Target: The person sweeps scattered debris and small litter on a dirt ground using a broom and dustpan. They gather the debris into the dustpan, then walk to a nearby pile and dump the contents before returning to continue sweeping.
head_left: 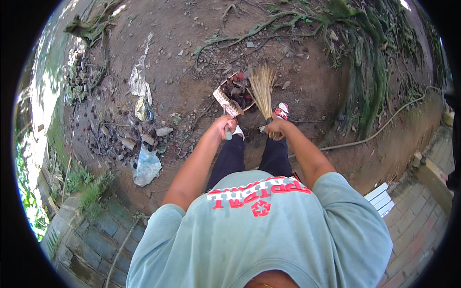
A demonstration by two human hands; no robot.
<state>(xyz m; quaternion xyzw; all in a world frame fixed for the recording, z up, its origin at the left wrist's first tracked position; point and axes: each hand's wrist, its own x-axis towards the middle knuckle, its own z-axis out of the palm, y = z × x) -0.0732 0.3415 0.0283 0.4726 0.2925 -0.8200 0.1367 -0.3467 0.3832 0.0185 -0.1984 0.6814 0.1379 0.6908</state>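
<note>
Leaf-filled dustpan (225,102), splayed straw broom (263,90) beside it

Near the centre, the right hand (275,126) covers part of the broom (262,89). The bottom edge crops the person's neck (272,280), and I can't make out the small dark bits (115,146) at left.

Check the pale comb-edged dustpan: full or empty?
Not empty: a dark brown heap of leaf litter covers much of the pale dustpan. Cannot tell if it's brim-full.
</note>
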